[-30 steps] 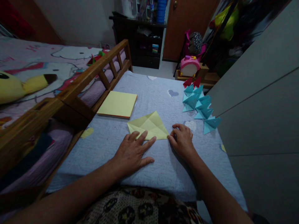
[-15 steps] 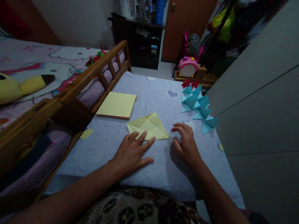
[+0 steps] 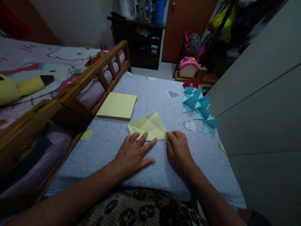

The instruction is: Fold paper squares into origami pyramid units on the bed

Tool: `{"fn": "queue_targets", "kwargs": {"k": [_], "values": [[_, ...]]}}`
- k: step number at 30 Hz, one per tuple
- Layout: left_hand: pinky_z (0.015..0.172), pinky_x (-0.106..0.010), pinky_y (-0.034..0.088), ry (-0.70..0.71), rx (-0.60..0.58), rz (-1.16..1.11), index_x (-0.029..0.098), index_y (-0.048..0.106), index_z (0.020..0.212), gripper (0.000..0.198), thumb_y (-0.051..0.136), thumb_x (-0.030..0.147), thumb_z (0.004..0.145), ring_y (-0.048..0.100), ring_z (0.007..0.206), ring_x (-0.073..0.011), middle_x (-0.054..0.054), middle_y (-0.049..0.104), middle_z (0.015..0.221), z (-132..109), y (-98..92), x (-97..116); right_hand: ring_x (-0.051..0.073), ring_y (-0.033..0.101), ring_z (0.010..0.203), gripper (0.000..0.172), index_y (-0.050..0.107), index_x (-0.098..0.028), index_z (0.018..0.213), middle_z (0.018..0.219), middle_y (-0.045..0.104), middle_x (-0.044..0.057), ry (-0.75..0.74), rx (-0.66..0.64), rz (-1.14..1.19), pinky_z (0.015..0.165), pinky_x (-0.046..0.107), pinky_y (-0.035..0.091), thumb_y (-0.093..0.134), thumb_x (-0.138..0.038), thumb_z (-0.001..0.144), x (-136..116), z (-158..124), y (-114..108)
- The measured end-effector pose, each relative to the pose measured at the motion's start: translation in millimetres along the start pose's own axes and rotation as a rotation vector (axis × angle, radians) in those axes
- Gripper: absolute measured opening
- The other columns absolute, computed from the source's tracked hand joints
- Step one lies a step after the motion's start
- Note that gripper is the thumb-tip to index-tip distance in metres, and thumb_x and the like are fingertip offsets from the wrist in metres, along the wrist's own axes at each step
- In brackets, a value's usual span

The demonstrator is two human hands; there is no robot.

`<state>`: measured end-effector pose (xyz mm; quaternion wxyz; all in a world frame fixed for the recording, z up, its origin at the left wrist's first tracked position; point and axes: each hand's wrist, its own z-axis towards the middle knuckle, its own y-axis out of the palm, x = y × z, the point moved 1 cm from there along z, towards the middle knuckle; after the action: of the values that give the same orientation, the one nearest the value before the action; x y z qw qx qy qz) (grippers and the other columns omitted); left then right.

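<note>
A creased, partly folded sheet of yellow origami paper (image 3: 151,124) lies on the cloth-covered surface in front of me. My left hand (image 3: 134,152) rests flat with fingers spread, its fingertips pressing on the paper's near edge. My right hand (image 3: 179,147) has its fingers drawn together at the paper's right corner, and the corner's tip is hidden under the fingertips. Up and to the left sits a stack of square paper (image 3: 117,106) with yellow on top. Several folded blue paper pieces (image 3: 190,103) stand at the far right.
Red folded pieces (image 3: 195,83) stand behind the blue ones. A wooden bed rail (image 3: 94,67) runs along the left, with a bed and a yellow plush toy (image 3: 28,88) beyond. A pale cabinet panel (image 3: 261,125) borders the right side.
My right hand has moved left and down, from hovering beside the paper to touching its right corner. My left hand stays in place on the near edge.
</note>
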<state>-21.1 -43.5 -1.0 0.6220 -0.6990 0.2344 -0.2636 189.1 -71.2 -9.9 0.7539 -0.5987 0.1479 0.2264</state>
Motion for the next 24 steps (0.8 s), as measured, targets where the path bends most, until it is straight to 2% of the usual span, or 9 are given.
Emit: {"fn": "queue_targets", "kwargs": {"k": [5,12,18,21,24], "values": [[0.099,-0.051,0.036,0.001,-0.031,0.028,0.041,0.036,0.152,0.074,0.058,0.069,0.088,0.043,0.125,-0.0400,-0.010,0.044,0.152,4.0,-6.6,2.4,0.027,0.051,0.099,0.018,0.067,-0.019,0.096,0.102,0.061,0.011,0.071,0.021,0.059,0.091,0.047,0.044,0.050,-0.017,0.094,13.1,7.0,1.1],[0.109,-0.055,0.029,0.042,0.032,0.026,0.033,0.045,0.147,0.070,0.062,0.066,0.087,0.037,0.135,-0.0401,-0.012,0.048,0.148,5.9,-7.8,3.2,0.027,0.051,0.102,0.016,0.066,-0.021,0.093,0.104,0.059,0.010,0.085,0.035,0.062,0.092,0.047,0.042,0.051,-0.017,0.092,16.9,8.3,1.0],[0.120,-0.051,0.019,0.177,0.064,-0.019,0.018,0.046,0.143,0.070,0.059,0.063,0.091,0.030,0.143,-0.0356,-0.015,0.037,0.157,11.5,-6.0,6.6,0.028,0.051,0.102,0.016,0.066,-0.022,0.092,0.104,0.059,0.010,0.077,0.031,0.051,0.092,0.047,0.043,0.051,-0.016,0.090,19.6,8.5,1.1],[0.118,-0.045,0.026,0.223,0.013,-0.040,0.010,0.045,0.141,0.069,0.054,0.061,0.094,0.040,0.136,-0.0327,-0.018,0.046,0.149,16.4,-5.8,10.8,0.028,0.051,0.103,0.016,0.066,-0.021,0.091,0.105,0.059,0.011,0.084,0.036,0.049,0.093,0.047,0.043,0.052,-0.015,0.089,21.3,8.2,0.9],[0.111,-0.040,0.035,0.217,-0.012,-0.068,0.011,0.047,0.138,0.064,0.053,0.058,0.096,0.047,0.127,-0.0309,-0.017,0.054,0.139,20.0,-5.3,13.5,0.028,0.051,0.104,0.015,0.066,-0.021,0.091,0.106,0.059,0.011,0.090,0.037,0.048,0.094,0.047,0.042,0.052,-0.014,0.088,22.6,7.3,-0.2]]}}
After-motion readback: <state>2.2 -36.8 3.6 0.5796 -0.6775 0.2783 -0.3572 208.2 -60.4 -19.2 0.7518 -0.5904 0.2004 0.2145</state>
